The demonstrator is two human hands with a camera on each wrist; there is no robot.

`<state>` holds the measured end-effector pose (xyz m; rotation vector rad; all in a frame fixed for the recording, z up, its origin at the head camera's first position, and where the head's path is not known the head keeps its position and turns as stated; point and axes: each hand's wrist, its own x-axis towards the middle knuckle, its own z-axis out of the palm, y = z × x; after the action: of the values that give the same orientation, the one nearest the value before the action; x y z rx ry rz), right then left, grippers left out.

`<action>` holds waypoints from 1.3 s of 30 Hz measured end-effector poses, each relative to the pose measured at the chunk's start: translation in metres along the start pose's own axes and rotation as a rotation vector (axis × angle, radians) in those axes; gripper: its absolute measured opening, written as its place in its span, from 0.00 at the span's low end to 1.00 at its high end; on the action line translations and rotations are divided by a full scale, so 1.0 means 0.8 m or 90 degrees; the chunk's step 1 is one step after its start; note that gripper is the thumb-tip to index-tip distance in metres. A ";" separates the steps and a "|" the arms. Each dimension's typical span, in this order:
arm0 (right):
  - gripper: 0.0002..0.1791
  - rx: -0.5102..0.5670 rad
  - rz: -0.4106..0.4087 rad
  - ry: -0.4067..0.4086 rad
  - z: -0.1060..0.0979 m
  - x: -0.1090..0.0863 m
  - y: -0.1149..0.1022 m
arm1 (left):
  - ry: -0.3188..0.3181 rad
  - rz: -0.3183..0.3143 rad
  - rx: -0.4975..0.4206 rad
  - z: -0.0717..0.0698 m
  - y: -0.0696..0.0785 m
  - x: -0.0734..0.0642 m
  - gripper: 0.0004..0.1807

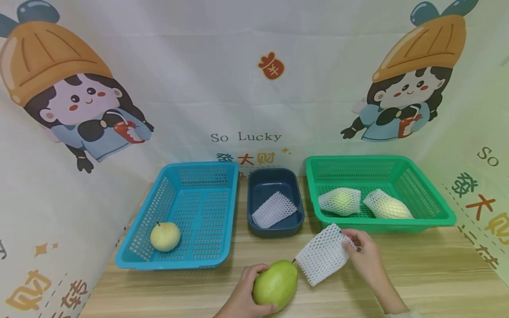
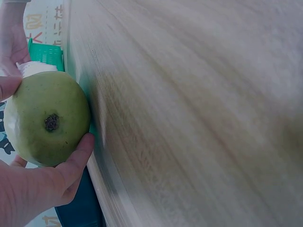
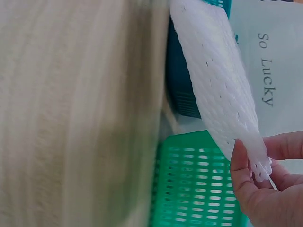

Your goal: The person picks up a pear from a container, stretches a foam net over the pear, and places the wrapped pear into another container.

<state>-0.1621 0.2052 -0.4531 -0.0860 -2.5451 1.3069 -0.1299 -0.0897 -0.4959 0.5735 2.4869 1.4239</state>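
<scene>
With left hand (image 1: 247, 295) curled round the pear (image 1: 275, 286), right hand (image 1: 366, 257) pinching the net (image 1: 323, 255) at two o'clock, we risk the stem (image 1: 294, 261) snagging it.

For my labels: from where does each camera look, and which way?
On the head: faces forward and down; left hand and right hand show.
On the left wrist: faces the oval green fruit; both hands show.
On the right wrist: faces the white foam-mesh sleeve; right hand shows.
Wrist views share the green plastic basket.
</scene>
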 end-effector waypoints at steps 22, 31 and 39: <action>0.19 0.116 0.206 -0.059 0.008 0.013 0.031 | 0.002 0.008 0.003 0.000 0.002 -0.002 0.39; 0.21 0.192 0.231 -0.071 0.018 0.020 0.037 | -0.010 -0.003 -0.011 -0.002 0.001 0.000 0.39; 0.20 0.233 0.245 -0.079 0.025 0.023 0.037 | -0.002 0.004 -0.007 -0.001 0.002 -0.003 0.39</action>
<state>-0.1876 0.2104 -0.4838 -0.4500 -2.4182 1.9572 -0.1278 -0.0903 -0.4939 0.5815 2.4751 1.4360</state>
